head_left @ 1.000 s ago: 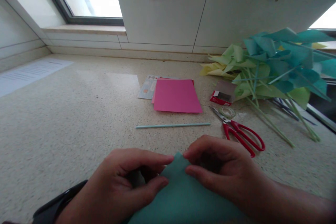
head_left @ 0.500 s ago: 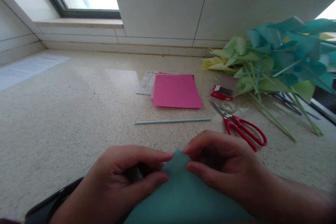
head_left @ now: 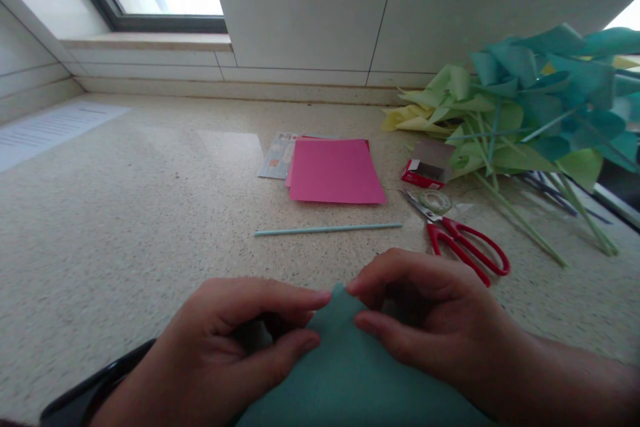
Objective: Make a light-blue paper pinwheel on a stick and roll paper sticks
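Note:
A sheet of teal paper (head_left: 345, 373) points one corner away from me at the bottom centre of the head view. My left hand (head_left: 240, 340) pinches its left edge near that corner between thumb and fingers. On the opposite edge, my right hand (head_left: 425, 320) grips the paper the same way, its index fingertip close to the tip. The sheet's lower part runs out of view. Beyond the hands lies a thin pale-blue paper stick (head_left: 327, 229). Red-handled scissors (head_left: 455, 233) rest just past my right hand, their blades pointing up and left.
A stack of pink paper squares (head_left: 337, 171) lies mid-counter, partly over a printed packet (head_left: 277, 157). Near the scissors are a roll of clear tape (head_left: 436, 200) and a small red box (head_left: 425, 167). Paper flowers (head_left: 540, 93) fill the right side. A printed sheet (head_left: 55, 130) lies far left.
The view has shifted very slightly. Both hands keep nearly the same hold on the teal paper, and the things on the counter stay where they were.

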Motion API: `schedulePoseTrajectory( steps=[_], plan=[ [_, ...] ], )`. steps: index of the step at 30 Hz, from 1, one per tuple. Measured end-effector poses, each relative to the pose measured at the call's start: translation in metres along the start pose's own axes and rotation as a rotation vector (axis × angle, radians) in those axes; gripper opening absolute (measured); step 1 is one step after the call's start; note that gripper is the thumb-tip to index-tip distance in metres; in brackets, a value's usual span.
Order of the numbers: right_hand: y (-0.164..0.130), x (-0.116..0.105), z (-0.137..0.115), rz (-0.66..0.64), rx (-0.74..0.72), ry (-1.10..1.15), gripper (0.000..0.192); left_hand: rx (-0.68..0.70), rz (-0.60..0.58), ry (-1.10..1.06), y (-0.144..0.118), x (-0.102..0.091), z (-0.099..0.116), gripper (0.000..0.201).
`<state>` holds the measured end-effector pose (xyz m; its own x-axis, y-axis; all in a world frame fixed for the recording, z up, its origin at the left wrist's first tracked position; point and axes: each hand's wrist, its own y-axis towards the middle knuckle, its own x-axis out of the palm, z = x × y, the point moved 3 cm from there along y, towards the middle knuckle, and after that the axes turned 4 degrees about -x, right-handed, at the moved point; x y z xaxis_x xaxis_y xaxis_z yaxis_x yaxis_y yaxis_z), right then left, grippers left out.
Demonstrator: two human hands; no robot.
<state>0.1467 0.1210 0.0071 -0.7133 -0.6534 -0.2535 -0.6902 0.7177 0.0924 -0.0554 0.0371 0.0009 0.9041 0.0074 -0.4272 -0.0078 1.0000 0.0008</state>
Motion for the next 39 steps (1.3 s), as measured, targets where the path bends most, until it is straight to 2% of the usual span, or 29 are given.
schedulePoseTrajectory(
  steps=[9, 15, 21, 24, 29, 39],
  plan=[
    [0.0000, -0.0006, -0.0021, 0.005, -0.012, -0.009, 0.010, 0.010, -0.031, 0.016, -0.0011, 0.0007, 0.0020, 0.032],
    [0.0017, -0.0007, -0.0026, 0.020, -0.032, -0.009, 0.010, 0.061, 0.030, 0.029, -0.0006, -0.0012, 0.0028, 0.039],
    [0.0016, -0.0009, -0.0024, 0.019, -0.030, -0.007, 0.010, -0.001, -0.024, -0.010, -0.0030, 0.0016, -0.0001, 0.032],
    [0.0012, -0.0008, -0.0027, 0.010, -0.032, -0.004, 0.011, -0.016, -0.015, -0.032, -0.0034, 0.0023, -0.0004, 0.033],
    [0.0004, -0.0007, -0.0040, 0.011, -0.041, -0.005, 0.012, 0.027, -0.002, -0.029, -0.0017, 0.0016, 0.0027, 0.041],
    [-0.0003, -0.0009, -0.0031, 0.013, -0.053, -0.021, 0.014, 0.059, -0.019, 0.006, -0.0023, 0.0014, 0.0022, 0.040]
  ],
)
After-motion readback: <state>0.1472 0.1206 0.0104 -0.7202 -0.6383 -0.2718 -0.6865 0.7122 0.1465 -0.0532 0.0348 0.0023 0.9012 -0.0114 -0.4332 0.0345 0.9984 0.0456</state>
